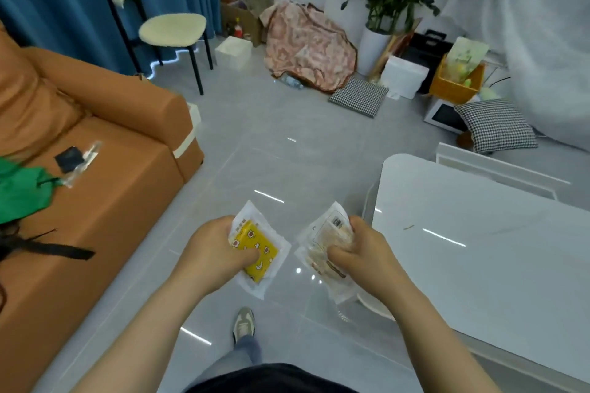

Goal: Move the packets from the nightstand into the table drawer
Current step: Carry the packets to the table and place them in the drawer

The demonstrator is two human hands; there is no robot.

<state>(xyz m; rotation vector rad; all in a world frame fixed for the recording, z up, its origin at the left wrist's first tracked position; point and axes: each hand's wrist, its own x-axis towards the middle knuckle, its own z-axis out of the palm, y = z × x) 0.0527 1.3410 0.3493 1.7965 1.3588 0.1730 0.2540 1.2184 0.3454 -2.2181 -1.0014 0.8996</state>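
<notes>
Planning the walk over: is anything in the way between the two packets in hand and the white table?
Nothing visible does. The left hand holds the yellow packet, the right hand the clear packet, beside the white table. No drawer shows in view.

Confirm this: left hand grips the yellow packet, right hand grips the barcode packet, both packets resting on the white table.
Wrong on one point: the head view shows both packets held above the floor, beside the white table. The left hand does grip the yellow packet, the right hand the barcode packet.
</notes>
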